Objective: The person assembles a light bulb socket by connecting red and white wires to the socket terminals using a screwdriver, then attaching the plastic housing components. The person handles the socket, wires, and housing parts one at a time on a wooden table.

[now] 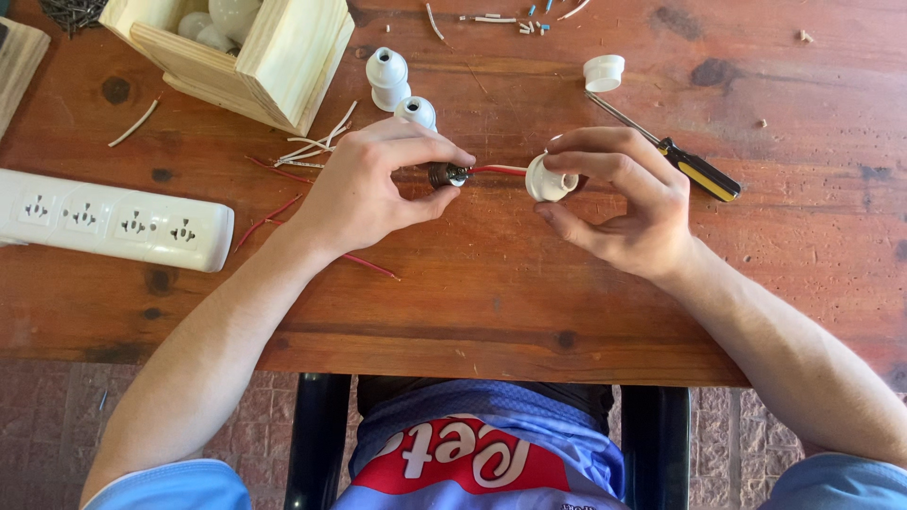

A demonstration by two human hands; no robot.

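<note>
Item: lamp-holder assembly, mid-desk. Our left hand [364, 189] has its fingers pinched on the metal socket insert [446, 175]; our right hand [619, 203] grips the white holder shell [548, 179], red-and-white wire [498, 170] between. Step, we judge: seating the insert; next calls for drawing the parts together straight.
</note>
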